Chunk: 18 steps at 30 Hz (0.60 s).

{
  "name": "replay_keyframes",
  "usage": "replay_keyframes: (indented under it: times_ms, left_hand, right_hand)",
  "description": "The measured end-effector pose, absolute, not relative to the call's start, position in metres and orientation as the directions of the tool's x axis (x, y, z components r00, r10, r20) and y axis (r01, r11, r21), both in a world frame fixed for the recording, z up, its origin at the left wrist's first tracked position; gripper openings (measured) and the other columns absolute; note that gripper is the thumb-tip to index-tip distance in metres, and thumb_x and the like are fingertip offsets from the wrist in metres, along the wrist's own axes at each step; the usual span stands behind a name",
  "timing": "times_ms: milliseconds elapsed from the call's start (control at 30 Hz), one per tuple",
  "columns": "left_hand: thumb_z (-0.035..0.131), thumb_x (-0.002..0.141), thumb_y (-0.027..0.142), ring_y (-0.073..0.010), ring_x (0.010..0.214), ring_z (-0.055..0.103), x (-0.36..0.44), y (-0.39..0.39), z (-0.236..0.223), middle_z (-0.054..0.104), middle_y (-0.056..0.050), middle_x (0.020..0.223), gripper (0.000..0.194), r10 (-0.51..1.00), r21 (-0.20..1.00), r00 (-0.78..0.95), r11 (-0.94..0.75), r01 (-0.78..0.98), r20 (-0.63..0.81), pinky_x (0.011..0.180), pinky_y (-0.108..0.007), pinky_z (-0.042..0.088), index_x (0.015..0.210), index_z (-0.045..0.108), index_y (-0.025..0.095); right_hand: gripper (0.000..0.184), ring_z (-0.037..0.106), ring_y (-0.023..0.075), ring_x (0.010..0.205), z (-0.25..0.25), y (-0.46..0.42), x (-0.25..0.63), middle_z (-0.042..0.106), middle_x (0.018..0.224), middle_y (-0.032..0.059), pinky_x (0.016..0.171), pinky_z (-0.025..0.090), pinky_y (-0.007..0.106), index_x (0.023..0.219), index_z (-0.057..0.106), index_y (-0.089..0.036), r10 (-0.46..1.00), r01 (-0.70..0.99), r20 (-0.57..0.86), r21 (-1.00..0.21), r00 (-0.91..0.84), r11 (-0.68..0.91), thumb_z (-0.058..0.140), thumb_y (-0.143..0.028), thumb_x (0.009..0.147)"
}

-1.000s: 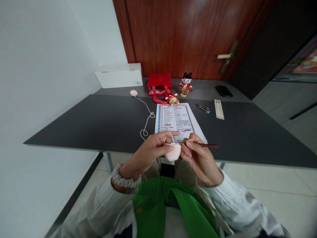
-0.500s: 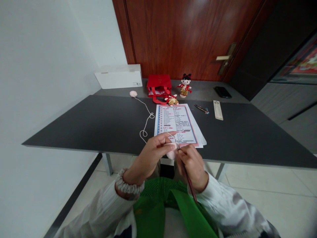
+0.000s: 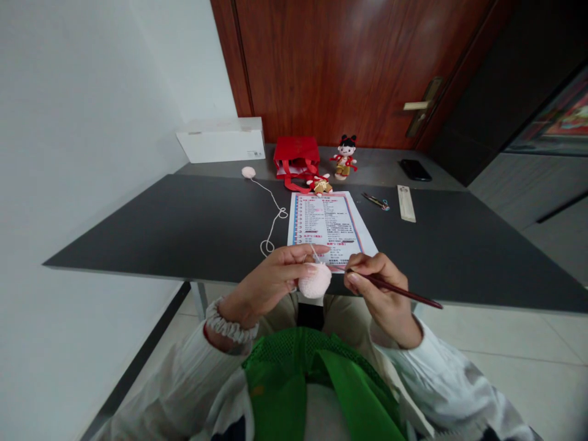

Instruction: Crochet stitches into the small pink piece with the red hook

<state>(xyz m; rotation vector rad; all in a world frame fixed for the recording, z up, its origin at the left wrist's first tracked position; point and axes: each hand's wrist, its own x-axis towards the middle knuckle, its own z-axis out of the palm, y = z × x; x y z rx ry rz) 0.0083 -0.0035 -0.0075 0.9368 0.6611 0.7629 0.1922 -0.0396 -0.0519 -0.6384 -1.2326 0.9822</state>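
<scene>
My left hand (image 3: 269, 285) pinches a pale pink crocheted ball (image 3: 315, 282) from above, with thin yarn and a slim metal part showing at its top edge. My right hand (image 3: 381, 295) is shut on a crochet hook with a dark red handle (image 3: 399, 290), whose tip points left toward the ball and stops just short of it. A thin pale yarn strand (image 3: 272, 229) runs across the dark table (image 3: 160, 223) from a small pink yarn ball (image 3: 248, 173), looping loosely before it passes behind my left hand.
A printed pattern sheet (image 3: 326, 223) lies beyond my hands. Further back are a red gift bag (image 3: 296, 156), a crocheted doll (image 3: 345, 158), a small crocheted figure (image 3: 320, 184), a white box (image 3: 223, 142), a phone (image 3: 415, 170), a pale ruler-like strip (image 3: 407, 203) and small tools (image 3: 375, 201).
My right hand has moved right, away from the ball, and the hook has swung from pointing down toward my body to lying nearly level. The pink ball now shows more fully.
</scene>
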Motion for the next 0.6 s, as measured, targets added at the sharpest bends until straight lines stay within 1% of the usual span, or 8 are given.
replay_keyframes:
  times_ms: [67,200,267,333,467,500,600]
  left_hand:
    - [0.070,0.070,0.014,-0.0135,0.075,0.057,0.007,-0.003,-0.006,0.068,-0.004,0.088,0.036,0.792,0.898,0.589,0.367,-0.244,-0.163,0.067,-0.025,0.038,0.106,0.071,0.016]
    - [0.071,0.070,0.017,-0.0138,0.071,0.055,0.006,-0.004,-0.001,0.065,-0.002,0.075,0.038,0.760,0.914,0.627,0.359,-0.191,-0.168,0.066,-0.025,0.037,0.108,0.070,0.014]
    - [0.071,0.070,0.019,-0.0130,0.068,0.053,0.005,-0.004,0.001,0.065,-0.002,0.074,0.039,0.745,0.913,0.645,0.365,-0.182,-0.169,0.064,-0.024,0.036,0.108,0.070,0.014]
    - [0.071,0.069,0.019,-0.0122,0.067,0.052,0.005,-0.004,0.001,0.067,-0.004,0.078,0.036,0.720,0.907,0.674,0.380,-0.184,-0.165,0.063,-0.024,0.035,0.105,0.071,0.014]
    - [0.072,0.067,0.018,-0.0139,0.075,0.055,0.003,-0.002,0.001,0.069,-0.006,0.088,0.033,0.661,0.894,0.732,0.414,-0.172,-0.166,0.066,-0.024,0.037,0.099,0.073,0.015]
    - [0.072,0.067,0.018,-0.0136,0.075,0.055,0.002,-0.002,0.001,0.069,-0.006,0.086,0.032,0.654,0.895,0.737,0.415,-0.161,-0.171,0.065,-0.023,0.037,0.099,0.073,0.015]
    - [0.071,0.067,0.019,-0.0107,0.065,0.051,0.000,-0.002,0.002,0.066,-0.003,0.076,0.031,0.628,0.888,0.749,0.443,-0.121,-0.211,0.058,-0.021,0.034,0.098,0.073,0.013]
  right_hand:
    - [0.012,0.051,0.0135,0.066,-0.049,-0.041,0.198,0.057,0.073,-0.0002,0.055,0.039,0.026,0.079,0.058,-0.022,0.883,-0.240,0.469,-0.858,-0.006,0.455,0.070,-0.019,0.081]
    - [0.012,0.048,0.0119,0.060,-0.041,-0.042,0.204,0.056,0.071,-0.0006,0.051,0.037,0.026,0.078,0.058,-0.021,0.903,-0.267,0.424,-0.880,-0.065,0.394,0.069,-0.021,0.082]
    - [0.011,0.049,0.0119,0.061,-0.037,-0.042,0.208,0.057,0.072,-0.0005,0.052,0.037,0.026,0.078,0.059,-0.021,0.898,-0.258,0.431,-0.881,-0.091,0.397,0.070,-0.019,0.081]
    - [0.012,0.050,0.0123,0.063,-0.033,-0.042,0.211,0.059,0.073,-0.0006,0.055,0.038,0.026,0.078,0.060,-0.021,0.888,-0.230,0.440,-0.885,-0.132,0.404,0.071,-0.017,0.081]
    - [0.012,0.053,0.0135,0.066,-0.028,-0.040,0.220,0.060,0.072,-0.0006,0.058,0.040,0.028,0.078,0.059,-0.021,0.876,-0.201,0.429,-0.899,-0.219,0.390,0.069,-0.016,0.082]
    - [0.011,0.053,0.0138,0.067,-0.027,-0.040,0.222,0.060,0.073,-0.0003,0.059,0.041,0.028,0.078,0.059,-0.021,0.870,-0.189,0.430,-0.900,-0.241,0.393,0.069,-0.016,0.082]
    - [0.011,0.055,0.0146,0.069,-0.024,-0.039,0.228,0.062,0.076,0.0012,0.061,0.043,0.030,0.079,0.059,-0.020,0.848,-0.141,0.431,-0.902,-0.308,0.408,0.068,-0.016,0.082]
